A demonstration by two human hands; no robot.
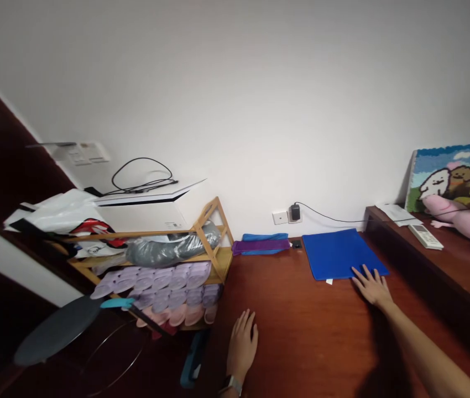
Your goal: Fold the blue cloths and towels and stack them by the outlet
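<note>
My right hand lies with its fingers spread on the near right corner of a flat blue folded cloth. A small white tag sticks out from the cloth's near edge. My left hand rests flat near the left edge of the brown wooden table, holding nothing, a watch on its wrist. Against the wall, at the back of the table, a folded purple cloth lies on top of a lighter blue cloth.
Left of the table stands a wooden rack with slippers and a white box. A black charger is plugged into the wall. On the raised right surface are a remote control, a pink plush toy and a picture.
</note>
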